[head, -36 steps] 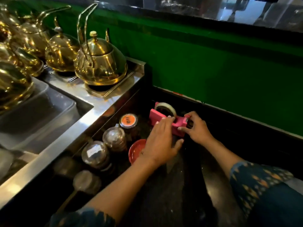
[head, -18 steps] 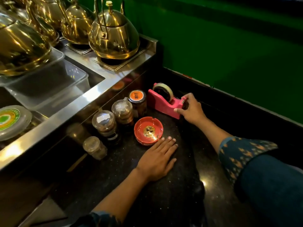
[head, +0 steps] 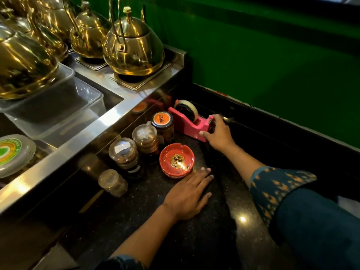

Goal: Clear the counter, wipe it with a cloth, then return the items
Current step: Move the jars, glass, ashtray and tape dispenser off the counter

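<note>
Right hand (head: 218, 133) curled round the cutter end of the pink tape dispenser (head: 190, 123), thumb on the near side, fingers over the far side. Dispenser flat on the black counter (head: 224, 240), close to the back edge below the green wall (head: 272, 65), roll of tape (head: 187, 108) at its far-left end. Left hand (head: 188, 193) flat on the counter, fingers straight and together, holding nothing, fingertips just beside the red ashtray (head: 176, 159).

Just left of the ashtray, a row along the steel ledge (head: 64, 151): orange-lidded jar (head: 163, 123), then three clear lidded jars (head: 124, 154). Brass kettles (head: 134, 47) up on the ledge behind.

Judged from the layout: late in the task, items standing in a neat line as if being returned, though no cloth in view and wiping not confirmable. Likely left: settling the dispenser in place.

Right arm reaching forward across the counter, patterned sleeve (head: 276, 190) at the elbow; left forearm stretched straight ahead, wrist low.
</note>
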